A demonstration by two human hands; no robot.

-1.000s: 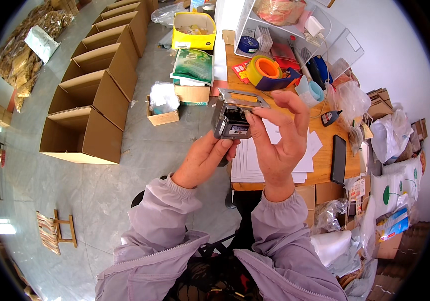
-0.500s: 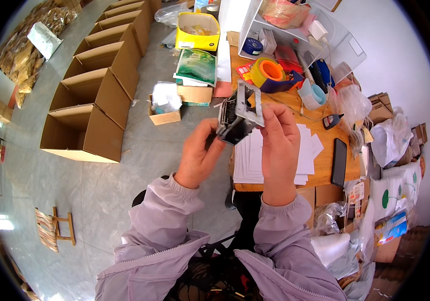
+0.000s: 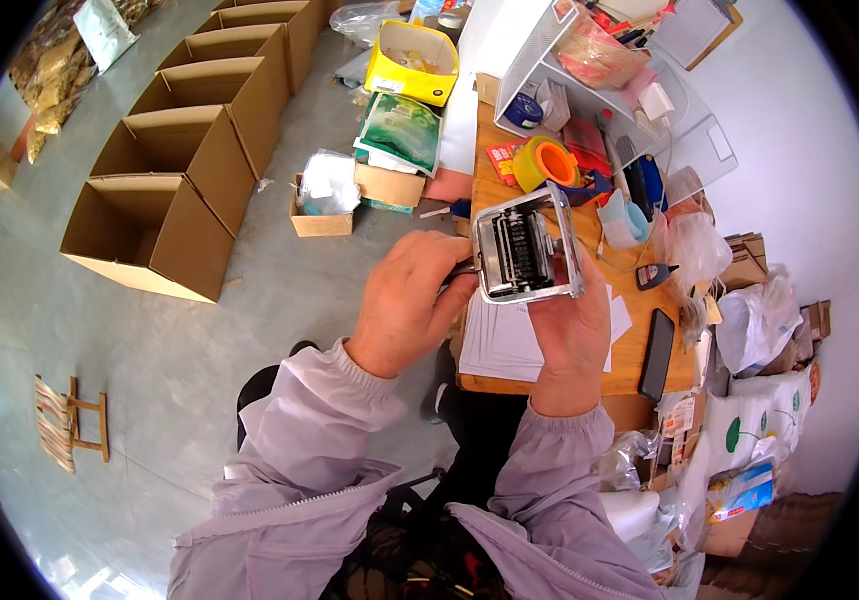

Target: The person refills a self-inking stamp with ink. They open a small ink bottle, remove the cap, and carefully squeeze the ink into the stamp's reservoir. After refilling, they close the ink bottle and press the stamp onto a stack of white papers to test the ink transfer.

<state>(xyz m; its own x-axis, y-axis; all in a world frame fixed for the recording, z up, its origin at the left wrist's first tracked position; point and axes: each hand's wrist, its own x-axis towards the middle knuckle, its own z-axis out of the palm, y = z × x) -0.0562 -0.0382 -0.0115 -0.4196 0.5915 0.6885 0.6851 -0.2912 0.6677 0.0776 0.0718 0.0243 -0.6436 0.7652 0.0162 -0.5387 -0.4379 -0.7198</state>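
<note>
A metal self-inking stamp [image 3: 523,250] is held up over the near left edge of the table, its silver frame tilted toward me. Inside the frame shows a dark block of ribbed bands. My right hand [image 3: 571,335] grips the stamp from its right side and underneath, part of the fingers hidden behind the frame. With thumb and fingers my left hand [image 3: 404,300] pinches a dark part jutting from the stamp's left side; most of that part is covered. Below the stamp, a stack of white paper sheets [image 3: 497,350] lies on the wooden table [image 3: 494,384].
A black phone [image 3: 656,353], a small dark bottle [image 3: 655,276] and tape rolls [image 3: 546,163] lie on the table by a wire shelf [image 3: 689,135]. Open cardboard boxes [image 3: 199,235] line the floor at left, near a folding stool [image 3: 74,420]. Plastic bags [image 3: 759,310] crowd the right.
The stamp has turned so its framed, banded side now faces me, and it sits slightly further right. My left hand has shifted to its left side; my right hand has moved lower around it.
</note>
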